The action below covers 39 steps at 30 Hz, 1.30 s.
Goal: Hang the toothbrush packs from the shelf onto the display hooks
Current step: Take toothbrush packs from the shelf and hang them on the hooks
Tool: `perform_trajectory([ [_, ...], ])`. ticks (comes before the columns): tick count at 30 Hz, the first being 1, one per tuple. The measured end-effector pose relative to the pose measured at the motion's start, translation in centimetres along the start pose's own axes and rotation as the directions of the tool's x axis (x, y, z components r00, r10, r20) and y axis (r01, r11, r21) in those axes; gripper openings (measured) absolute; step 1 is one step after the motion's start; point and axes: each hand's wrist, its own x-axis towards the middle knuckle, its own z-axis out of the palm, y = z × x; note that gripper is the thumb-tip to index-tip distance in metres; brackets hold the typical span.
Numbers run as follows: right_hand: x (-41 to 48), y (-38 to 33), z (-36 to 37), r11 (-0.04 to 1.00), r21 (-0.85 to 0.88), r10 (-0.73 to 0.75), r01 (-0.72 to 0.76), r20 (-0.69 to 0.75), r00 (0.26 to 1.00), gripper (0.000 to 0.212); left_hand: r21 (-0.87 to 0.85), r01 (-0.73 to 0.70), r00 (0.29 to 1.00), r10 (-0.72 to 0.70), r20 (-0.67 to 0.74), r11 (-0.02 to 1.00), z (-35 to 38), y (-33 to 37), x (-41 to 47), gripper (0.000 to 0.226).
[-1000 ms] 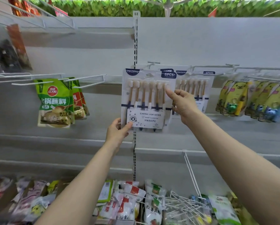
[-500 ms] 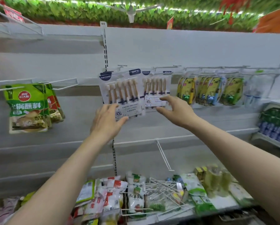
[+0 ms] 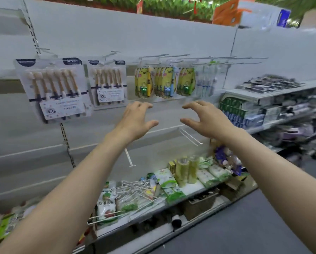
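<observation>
A white six-piece toothbrush pack (image 3: 53, 90) hangs on a display hook at the left, and a second like it (image 3: 108, 83) hangs just to its right. Yellow children's toothbrush packs (image 3: 164, 82) and clear ones (image 3: 206, 81) fill the hooks (image 3: 227, 58) further right. My left hand (image 3: 137, 120) and my right hand (image 3: 206, 118) float in front of the panel below these packs, fingers loosely spread, both holding nothing. A shelf (image 3: 271, 88) at the right carries flat dark packs, blurred.
Bare hooks (image 3: 190, 137) jut from the panel under my hands. The bottom shelf (image 3: 190, 191) holds food bags, loose white hooks and bottles. Boxed toothpaste (image 3: 239, 114) stands on the right-hand shelves. Grey floor lies at the lower right.
Both hands have let go of the white toothbrush pack, which now hangs by itself on its hook. They moved right and lower, and the view swung right.
</observation>
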Motion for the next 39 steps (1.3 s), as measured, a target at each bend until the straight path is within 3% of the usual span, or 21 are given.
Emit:
perform_trajectory([
  [7, -6.1, 14.2, -3.7, 0.987, 0.066, 0.148, -0.145, -0.032, 0.989, 0.057, -0.096, -0.102, 0.994, 0.104, 0.016, 0.990, 8.2, 13.2, 4.5, 0.059],
  [19, -11.3, 36.8, -8.1, 0.946, -0.043, 0.321, -0.321, -0.008, 0.947, 0.060, -0.236, -0.261, 0.953, 0.289, 0.094, 0.936, 22.2, 32.5, 13.9, 0.057],
  [31, -2.9, 56.2, -6.7, 0.926, -0.093, 0.364, -0.366, -0.034, 0.931, 0.058, -0.242, -0.386, 0.909, 0.412, 0.063, 0.890, 34.1, 41.9, 31.7, 0.059],
  [39, 5.0, 72.2, -7.8, 0.873, -0.244, 0.424, -0.422, -0.048, 0.904, 0.062, -0.246, -0.479, 0.858, 0.509, 0.072, 0.843, 41.8, 50.6, 48.2, 0.058],
])
